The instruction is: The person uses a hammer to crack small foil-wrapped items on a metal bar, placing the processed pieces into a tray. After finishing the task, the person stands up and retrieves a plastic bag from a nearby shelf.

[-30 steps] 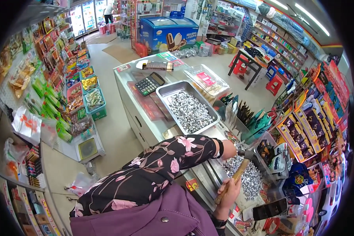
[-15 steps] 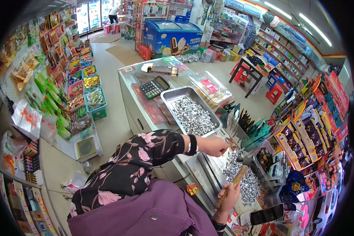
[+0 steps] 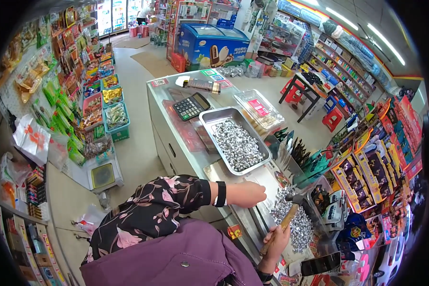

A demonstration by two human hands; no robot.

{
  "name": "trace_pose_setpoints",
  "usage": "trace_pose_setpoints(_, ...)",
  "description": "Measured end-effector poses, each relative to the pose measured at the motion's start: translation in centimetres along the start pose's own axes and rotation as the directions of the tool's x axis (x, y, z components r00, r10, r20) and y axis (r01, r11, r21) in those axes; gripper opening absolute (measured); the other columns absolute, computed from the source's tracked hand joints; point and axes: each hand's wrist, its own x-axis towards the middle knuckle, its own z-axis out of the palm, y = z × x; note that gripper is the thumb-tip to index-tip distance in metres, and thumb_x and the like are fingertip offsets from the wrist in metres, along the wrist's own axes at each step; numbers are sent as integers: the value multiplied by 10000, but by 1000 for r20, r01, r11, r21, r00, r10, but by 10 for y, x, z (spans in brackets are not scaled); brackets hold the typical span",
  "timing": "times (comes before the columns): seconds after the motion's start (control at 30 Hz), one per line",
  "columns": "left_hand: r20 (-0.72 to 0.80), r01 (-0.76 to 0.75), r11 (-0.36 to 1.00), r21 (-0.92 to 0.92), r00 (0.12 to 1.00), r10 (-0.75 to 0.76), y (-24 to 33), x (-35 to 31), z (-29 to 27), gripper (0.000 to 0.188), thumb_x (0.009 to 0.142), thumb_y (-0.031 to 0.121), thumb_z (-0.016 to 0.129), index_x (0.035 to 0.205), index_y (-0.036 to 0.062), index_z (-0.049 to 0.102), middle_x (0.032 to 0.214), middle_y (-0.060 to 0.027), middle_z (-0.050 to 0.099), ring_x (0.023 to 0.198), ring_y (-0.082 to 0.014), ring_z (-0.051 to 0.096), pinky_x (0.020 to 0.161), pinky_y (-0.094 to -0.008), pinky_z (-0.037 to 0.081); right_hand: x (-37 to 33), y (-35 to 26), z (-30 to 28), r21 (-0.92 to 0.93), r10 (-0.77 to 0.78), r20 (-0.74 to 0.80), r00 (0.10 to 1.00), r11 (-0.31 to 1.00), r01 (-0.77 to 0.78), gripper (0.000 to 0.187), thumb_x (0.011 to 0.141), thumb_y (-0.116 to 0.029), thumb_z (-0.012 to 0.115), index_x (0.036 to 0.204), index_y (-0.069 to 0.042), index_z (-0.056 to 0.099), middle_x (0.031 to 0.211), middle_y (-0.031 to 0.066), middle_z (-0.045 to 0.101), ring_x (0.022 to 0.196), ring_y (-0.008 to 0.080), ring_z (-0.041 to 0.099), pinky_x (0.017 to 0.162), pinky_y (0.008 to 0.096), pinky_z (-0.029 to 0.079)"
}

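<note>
My right hand (image 3: 278, 240) grips a hammer (image 3: 287, 220) by its wooden handle, its dark head over a pile of small silvery metal pieces (image 3: 298, 233). Closed fingers show on my left hand (image 3: 250, 194), just left of that pile and above a grey metal slab (image 3: 245, 212); whatever they may hold is hidden. Beyond the left hand, a steel tray (image 3: 206, 119) contains many more of the shiny pieces.
On the glass-topped counter (image 3: 153, 95) lie a calculator (image 3: 191, 106), a brown box (image 3: 202, 86) and a lidded clear plastic container (image 3: 260, 109). A black phone (image 3: 321, 264) rests near the right edge. Packed snack racks (image 3: 57, 95) stand at left; a blue freezer (image 3: 212, 47) is behind.
My left hand has drawn back toward me and slightly left, away from the tray and pile. The right hand keeps the hammer in nearly the same place. The view has shifted slightly.
</note>
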Motion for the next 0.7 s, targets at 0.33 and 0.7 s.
trace_pose_setpoints(0.33, -7, -35, 999, -6, 999, 35, 10, 4, 8, 133, 737, 113, 576, 796, 1, 537, 804, -156, 555, 758, -348, 599, 623, -433, 510, 0, 1, -1, -14, -7, -7, 1000, 1000, 7, 262, 940, -166, 475, 1164, -46, 413, 733, 53, 512, 448, 81, 445, 376, 211, 378)
trace_pose_setpoints(0.7, -47, 19, 1000, -19, 999, -20, 8, -4, 5, 149, 715, 129, 590, 788, 1, 565, 783, -159, 592, 751, -351, 614, 634, -433, 518, 0, 1, 0, -24, -14, -4, 1000, 1000, 14, 329, 939, -168, 476, 1233, -46, 392, 732, 51, 515, 444, 77, 444, 375, 206, 376)
